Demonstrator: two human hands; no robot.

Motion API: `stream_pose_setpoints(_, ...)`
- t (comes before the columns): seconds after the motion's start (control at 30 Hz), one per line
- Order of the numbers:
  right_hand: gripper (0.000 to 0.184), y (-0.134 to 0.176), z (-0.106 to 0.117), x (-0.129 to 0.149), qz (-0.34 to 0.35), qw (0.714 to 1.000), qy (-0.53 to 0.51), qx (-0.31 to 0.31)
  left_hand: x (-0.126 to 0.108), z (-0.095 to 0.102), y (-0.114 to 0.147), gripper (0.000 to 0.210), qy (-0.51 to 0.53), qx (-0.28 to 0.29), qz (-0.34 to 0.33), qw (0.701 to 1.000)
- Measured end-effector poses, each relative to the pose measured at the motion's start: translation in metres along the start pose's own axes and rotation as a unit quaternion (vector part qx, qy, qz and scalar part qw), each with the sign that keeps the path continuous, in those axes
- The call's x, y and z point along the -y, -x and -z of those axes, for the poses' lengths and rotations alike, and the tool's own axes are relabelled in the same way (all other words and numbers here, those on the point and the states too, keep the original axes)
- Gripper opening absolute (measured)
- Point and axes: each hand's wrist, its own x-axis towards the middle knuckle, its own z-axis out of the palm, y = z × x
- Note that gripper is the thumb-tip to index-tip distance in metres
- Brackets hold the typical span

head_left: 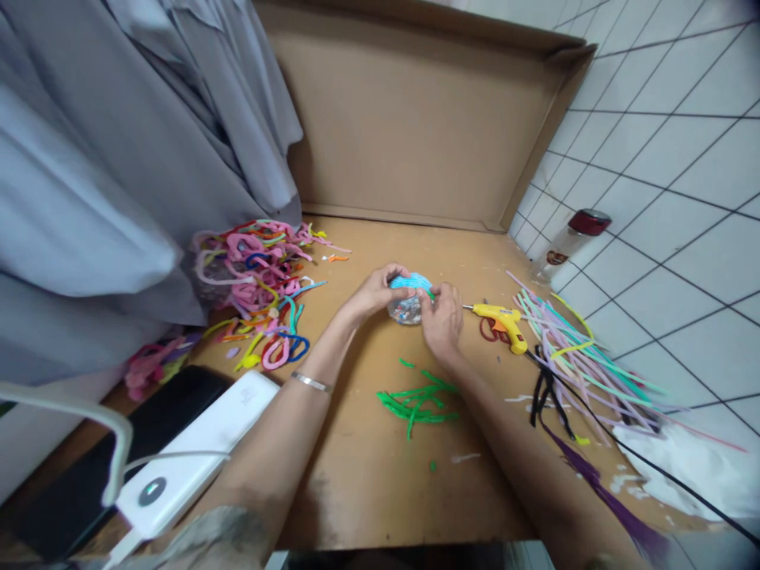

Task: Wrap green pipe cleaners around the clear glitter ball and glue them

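Note:
My left hand (375, 291) grips the far left side of a small round object (407, 312), fingers curled over its rim. Light blue fuzzy strips cover the object's top, while its lower part looks clear and shiny. On the right side, my right hand (442, 315) pinches a short green fuzzy stem (432, 294) against the blue part; the fingertips partly hide it. Nearer to me lie several cut green fuzzy stems (416, 404) in a loose pile. A yellow glue gun (504, 323) rests just right of my right hand, nozzle pointing left.
Tangled coloured fuzzy stems (255, 277) heap at the left. Straight pastel stems (582, 356) and a clear bottle (561, 252) with a dark red lid stand at the right. A white power bank (202, 443) lies front left. Cardboard (416, 119) walls the back.

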Motion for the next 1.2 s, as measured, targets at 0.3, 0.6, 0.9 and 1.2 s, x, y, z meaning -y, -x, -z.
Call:
stream_pose_setpoints(0.3, 0.027, -0.005, 0.001, -0.006, -0.016, 1.0, -0.015, 0.013, -0.003, 0.009, 0.005, 0.039, 0.014, 0.071, 0.005, 0.997)
stream_pose_setpoints(0.6, 0.03, -0.009, 0.001, -0.007, -0.024, 0.999, -0.022, 0.029, 0.002, 0.005, -0.002, 0.031, 0.011, 0.037, 0.006, 0.999)
stream_pose_setpoints(0.9, 0.026, -0.016, -0.001, -0.019, -0.055, 0.988, -0.133, 0.048, 0.005, 0.011, -0.003, 0.028, 0.017, 0.026, 0.001, 1.0)
stream_pose_setpoints(1.2, 0.021, -0.024, -0.01, -0.033, -0.153, 0.95, -0.269, 0.047, 0.004, 0.01, -0.002, 0.029, 0.026, 0.036, 0.003, 0.999)
